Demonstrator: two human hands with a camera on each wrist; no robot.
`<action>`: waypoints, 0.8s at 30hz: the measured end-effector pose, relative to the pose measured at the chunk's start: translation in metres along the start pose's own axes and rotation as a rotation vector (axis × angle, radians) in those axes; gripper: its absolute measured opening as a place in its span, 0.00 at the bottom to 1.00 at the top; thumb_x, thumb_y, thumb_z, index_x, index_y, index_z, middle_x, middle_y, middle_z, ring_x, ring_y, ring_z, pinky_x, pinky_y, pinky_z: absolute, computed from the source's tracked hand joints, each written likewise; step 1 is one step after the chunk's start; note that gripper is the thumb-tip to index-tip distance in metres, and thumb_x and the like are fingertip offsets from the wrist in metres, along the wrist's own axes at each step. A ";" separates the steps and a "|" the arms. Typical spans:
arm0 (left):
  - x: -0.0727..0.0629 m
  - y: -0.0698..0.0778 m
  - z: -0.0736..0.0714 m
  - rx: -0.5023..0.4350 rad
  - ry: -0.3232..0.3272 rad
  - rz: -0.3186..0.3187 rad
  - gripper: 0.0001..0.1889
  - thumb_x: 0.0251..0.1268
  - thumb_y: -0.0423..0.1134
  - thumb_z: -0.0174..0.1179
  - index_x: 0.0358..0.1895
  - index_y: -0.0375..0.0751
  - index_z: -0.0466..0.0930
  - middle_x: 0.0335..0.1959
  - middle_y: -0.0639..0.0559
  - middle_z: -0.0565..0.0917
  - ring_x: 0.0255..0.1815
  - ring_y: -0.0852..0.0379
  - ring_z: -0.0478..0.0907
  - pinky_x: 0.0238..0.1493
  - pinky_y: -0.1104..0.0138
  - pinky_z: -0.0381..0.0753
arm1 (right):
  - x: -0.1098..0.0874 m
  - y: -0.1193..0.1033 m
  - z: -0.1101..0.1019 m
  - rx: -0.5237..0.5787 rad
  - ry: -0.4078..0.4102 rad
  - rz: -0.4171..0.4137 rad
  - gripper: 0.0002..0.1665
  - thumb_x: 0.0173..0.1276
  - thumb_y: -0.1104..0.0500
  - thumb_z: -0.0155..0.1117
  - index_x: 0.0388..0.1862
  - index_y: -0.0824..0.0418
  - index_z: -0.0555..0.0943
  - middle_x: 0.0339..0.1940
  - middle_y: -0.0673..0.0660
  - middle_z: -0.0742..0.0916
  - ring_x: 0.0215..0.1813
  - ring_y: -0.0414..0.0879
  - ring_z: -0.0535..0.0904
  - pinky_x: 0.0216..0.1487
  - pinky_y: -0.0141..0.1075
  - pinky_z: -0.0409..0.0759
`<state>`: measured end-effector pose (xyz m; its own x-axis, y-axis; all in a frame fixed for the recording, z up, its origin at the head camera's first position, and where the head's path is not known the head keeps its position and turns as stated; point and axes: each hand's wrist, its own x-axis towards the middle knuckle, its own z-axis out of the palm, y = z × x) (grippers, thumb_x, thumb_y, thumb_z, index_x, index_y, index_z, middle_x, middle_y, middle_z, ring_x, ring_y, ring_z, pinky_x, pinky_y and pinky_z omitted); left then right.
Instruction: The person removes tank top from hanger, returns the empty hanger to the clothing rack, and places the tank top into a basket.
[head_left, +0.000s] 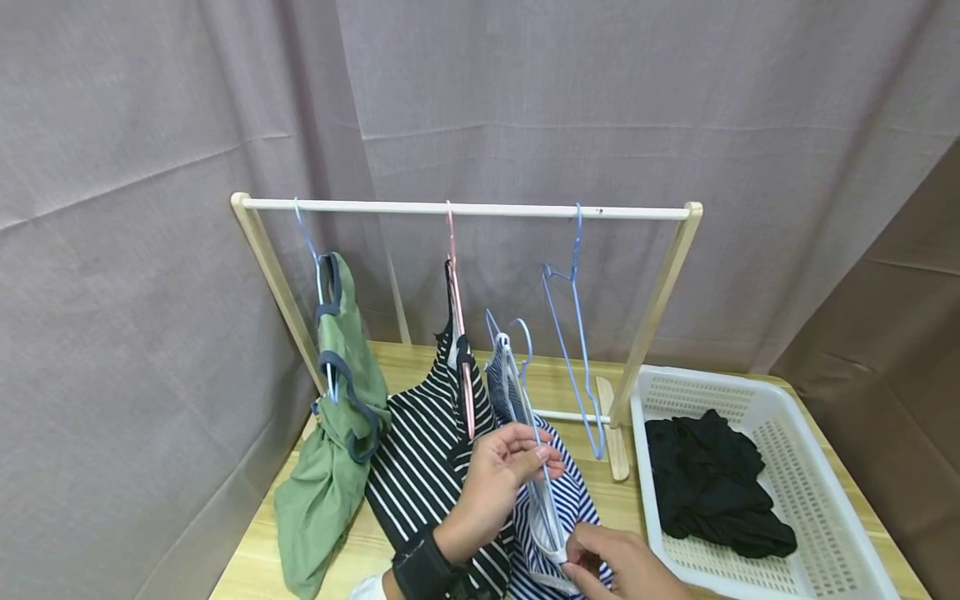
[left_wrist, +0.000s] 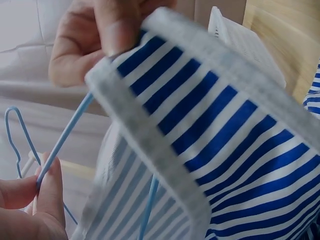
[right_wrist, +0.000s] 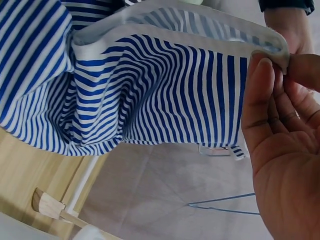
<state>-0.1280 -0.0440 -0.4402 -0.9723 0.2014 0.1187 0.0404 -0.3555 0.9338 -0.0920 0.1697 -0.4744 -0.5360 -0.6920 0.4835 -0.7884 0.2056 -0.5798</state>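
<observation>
In the head view my left hand point(head_left: 498, 475) is at the middle of the table. Its thumb and fingertips pinch the side wire of a light blue clothes hanger point(left_wrist: 67, 129), plain in the left wrist view. A blue-and-white striped tank top point(right_wrist: 200, 95) with white trim is partly over that hanger, its lower part drooping to the table. My right hand point(head_left: 622, 562) pinches a white-trimmed corner of the top between thumb and fingers, close to the hanger's end. Fabric hides part of the wire.
A wooden rack with a white rail point(head_left: 510, 209) stands behind. On it hang a green garment point(head_left: 330, 492), a black striped top point(head_left: 412, 433) on a pink hanger point(head_left: 454, 292), and a bare blue hanger point(head_left: 576, 333). A white basket point(head_left: 817, 500) at right holds black cloth point(head_left: 712, 483).
</observation>
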 end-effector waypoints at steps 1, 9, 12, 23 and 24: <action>0.001 0.000 0.000 0.002 0.001 0.003 0.16 0.76 0.25 0.58 0.60 0.16 0.75 0.51 0.17 0.83 0.40 0.63 0.91 0.53 0.66 0.92 | -0.001 0.001 0.001 -0.004 -0.006 -0.010 0.18 0.66 0.73 0.71 0.38 0.51 0.76 0.27 0.45 0.83 0.36 0.20 0.75 0.32 0.16 0.76; 0.000 0.006 -0.003 -0.003 0.002 0.009 0.18 0.76 0.28 0.59 0.61 0.16 0.75 0.46 0.25 0.88 0.38 0.63 0.91 0.51 0.67 0.92 | -0.005 0.009 0.000 -0.033 -0.090 0.040 0.16 0.67 0.70 0.70 0.36 0.52 0.75 0.25 0.44 0.80 0.34 0.20 0.70 0.29 0.17 0.73; -0.004 0.009 -0.004 -0.022 0.007 -0.012 0.18 0.77 0.29 0.60 0.61 0.16 0.75 0.40 0.44 0.92 0.38 0.62 0.91 0.51 0.67 0.92 | -0.001 0.011 0.001 -0.069 -0.110 0.155 0.15 0.72 0.67 0.69 0.34 0.50 0.74 0.24 0.39 0.75 0.30 0.20 0.66 0.26 0.21 0.70; -0.024 0.012 -0.009 -0.013 -0.021 -0.012 0.19 0.77 0.29 0.59 0.60 0.13 0.75 0.42 0.36 0.90 0.37 0.63 0.91 0.48 0.66 0.93 | 0.014 0.024 0.023 -0.299 -0.081 0.375 0.16 0.71 0.65 0.69 0.31 0.48 0.75 0.25 0.37 0.72 0.28 0.27 0.64 0.28 0.27 0.67; -0.025 0.012 -0.010 -0.004 -0.024 -0.008 0.19 0.77 0.29 0.59 0.60 0.13 0.75 0.42 0.33 0.89 0.36 0.63 0.90 0.47 0.66 0.93 | 0.015 0.025 0.024 -0.294 -0.086 0.381 0.16 0.71 0.65 0.69 0.31 0.48 0.75 0.25 0.37 0.72 0.28 0.27 0.65 0.28 0.27 0.67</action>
<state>-0.1054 -0.0623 -0.4352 -0.9668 0.2259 0.1196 0.0319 -0.3575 0.9334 -0.1124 0.1478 -0.4977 -0.7856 -0.5820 0.2100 -0.5998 0.6330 -0.4894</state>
